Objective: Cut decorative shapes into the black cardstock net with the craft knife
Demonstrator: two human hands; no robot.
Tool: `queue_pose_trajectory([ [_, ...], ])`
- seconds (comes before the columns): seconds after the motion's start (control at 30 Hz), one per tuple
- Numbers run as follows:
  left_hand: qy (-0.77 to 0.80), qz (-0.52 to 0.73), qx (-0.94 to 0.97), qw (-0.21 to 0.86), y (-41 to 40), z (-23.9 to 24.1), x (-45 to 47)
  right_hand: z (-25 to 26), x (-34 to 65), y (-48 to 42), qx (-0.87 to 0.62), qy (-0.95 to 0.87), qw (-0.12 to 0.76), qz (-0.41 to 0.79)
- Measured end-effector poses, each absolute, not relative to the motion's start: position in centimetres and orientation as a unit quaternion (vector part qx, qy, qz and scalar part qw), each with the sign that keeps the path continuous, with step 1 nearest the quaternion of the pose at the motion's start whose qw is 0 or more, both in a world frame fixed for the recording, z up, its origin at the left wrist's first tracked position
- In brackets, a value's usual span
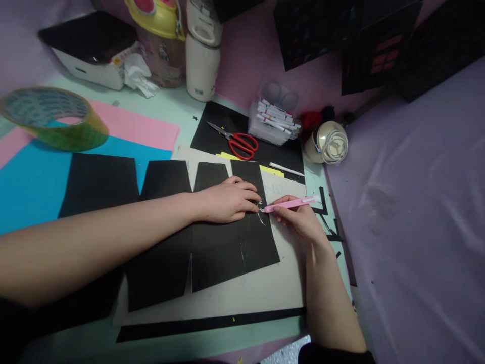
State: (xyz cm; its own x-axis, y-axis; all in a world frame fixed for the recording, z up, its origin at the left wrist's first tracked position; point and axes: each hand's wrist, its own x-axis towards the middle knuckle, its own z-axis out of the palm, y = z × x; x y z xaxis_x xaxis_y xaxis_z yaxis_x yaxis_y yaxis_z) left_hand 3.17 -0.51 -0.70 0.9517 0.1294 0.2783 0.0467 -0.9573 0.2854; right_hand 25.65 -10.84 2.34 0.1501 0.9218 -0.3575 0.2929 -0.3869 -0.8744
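My left hand (226,199) lies palm down on a sheet of black paper (212,253), fingers pressed flat and together, holding it against a white board (273,288). My right hand (299,217) is closed on a pink craft knife (290,203). The knife's tip touches the black paper just beside my left fingertips. The black paper is cut into several joined panels with slits between them.
Red scissors (240,144), a white pen (286,169) and a box of markers (275,119) lie behind. A roll of green tape (53,119) sits on blue and pink sheets at left. Bottles (202,50) stand at the back. Purple cloth (417,202) covers the right.
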Motion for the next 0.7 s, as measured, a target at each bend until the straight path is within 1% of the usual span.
queue_pose_trajectory([
  [0.7,0.042,0.148,0.977,0.149,-0.45,-0.59,3.18,2.52,25.47,-10.93,-0.657,-0.458,0.344,0.49],
])
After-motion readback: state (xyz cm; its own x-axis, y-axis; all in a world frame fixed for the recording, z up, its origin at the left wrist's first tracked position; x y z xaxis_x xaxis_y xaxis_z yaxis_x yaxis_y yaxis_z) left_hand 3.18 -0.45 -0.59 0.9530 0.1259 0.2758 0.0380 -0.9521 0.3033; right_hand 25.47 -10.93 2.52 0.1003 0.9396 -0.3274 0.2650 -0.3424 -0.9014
